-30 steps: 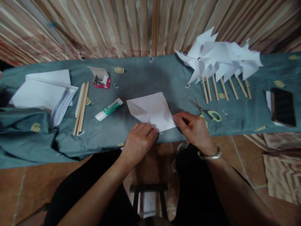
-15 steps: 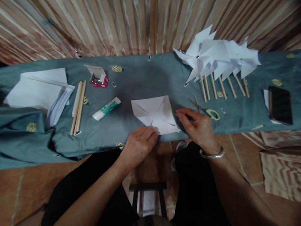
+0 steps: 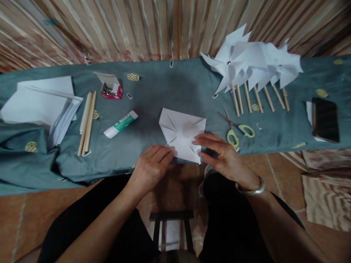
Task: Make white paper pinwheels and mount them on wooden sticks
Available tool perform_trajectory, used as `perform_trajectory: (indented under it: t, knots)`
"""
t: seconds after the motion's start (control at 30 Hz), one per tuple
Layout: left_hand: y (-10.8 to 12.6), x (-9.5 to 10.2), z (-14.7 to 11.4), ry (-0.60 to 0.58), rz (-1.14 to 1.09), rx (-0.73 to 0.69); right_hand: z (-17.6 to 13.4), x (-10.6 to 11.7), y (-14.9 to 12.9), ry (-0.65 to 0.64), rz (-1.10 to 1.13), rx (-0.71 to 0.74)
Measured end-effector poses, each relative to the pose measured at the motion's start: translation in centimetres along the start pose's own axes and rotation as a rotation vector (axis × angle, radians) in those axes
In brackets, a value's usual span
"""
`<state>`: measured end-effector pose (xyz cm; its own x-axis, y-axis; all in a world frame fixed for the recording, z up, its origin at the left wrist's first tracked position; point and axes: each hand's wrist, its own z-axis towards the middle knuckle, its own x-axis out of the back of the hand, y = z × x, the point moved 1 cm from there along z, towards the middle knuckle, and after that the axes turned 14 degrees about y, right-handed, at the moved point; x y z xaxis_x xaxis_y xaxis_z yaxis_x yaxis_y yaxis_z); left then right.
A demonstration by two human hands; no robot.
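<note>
A white square of paper (image 3: 184,128) with slits running in from its corners lies near the table's front edge. At its lower left edge, my left hand (image 3: 153,164) has its fingers closed on the paper. My right hand (image 3: 222,155) reaches over the right edge, thumb and forefinger apart, fingertips at the sheet. Just beyond that hand lie green-handled scissors (image 3: 233,128), blades spread. A glue stick (image 3: 120,124) with a green label rests to the left of the paper.
Several white paper pinwheels (image 3: 246,60) on wooden sticks lie at the back right. On the left are wooden sticks (image 3: 89,124), a small open red box (image 3: 112,91) of metal pieces, and a paper stack (image 3: 41,102). A phone (image 3: 325,119) lies far right.
The paper has turned clockwise on the table. My right hand has moved left onto its edge, uncovering more of the scissors. My left hand has shifted slightly left, still at the paper.
</note>
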<state>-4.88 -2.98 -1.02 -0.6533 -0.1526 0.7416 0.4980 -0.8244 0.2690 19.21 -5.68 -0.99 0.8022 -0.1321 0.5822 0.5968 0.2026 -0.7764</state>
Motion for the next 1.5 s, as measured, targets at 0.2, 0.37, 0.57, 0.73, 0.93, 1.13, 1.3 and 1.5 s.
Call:
perform_trajectory:
  t: [0.2,0.37,0.57,0.73,0.93,1.13,1.3,1.5]
  knots:
    - [0.2,-0.1,0.2,-0.024,0.006,0.035,0.1,-0.8,-0.9,-0.038,0.040,0.041]
    - [0.6,-0.6,0.1,-0.022,-0.030,0.041,0.3,-1.1,-0.8,-0.043,0.066,0.043]
    - [0.9,-1.3,0.1,-0.016,-0.076,0.070,0.5,-1.6,-0.5,0.014,0.103,-0.045]
    - [0.8,-1.5,0.0,0.011,-0.072,0.085,0.9,-2.1,-0.6,0.060,0.155,-0.109]
    - [0.7,-1.4,-0.1,0.007,-0.062,0.136,1.2,-2.7,-0.6,0.134,0.127,-0.102]
    - [0.6,-1.1,-0.1,-0.004,-0.110,0.098,1.3,-3.2,-0.9,0.187,0.050,-0.095]
    - [0.5,-1.5,-0.2,0.005,-0.175,0.214,1.4,-3.4,-1.3,0.212,-0.027,-0.072]
    - [0.3,-1.7,-0.2,0.042,-0.245,0.274,1.4,-3.4,-1.5,0.218,-0.086,-0.047]
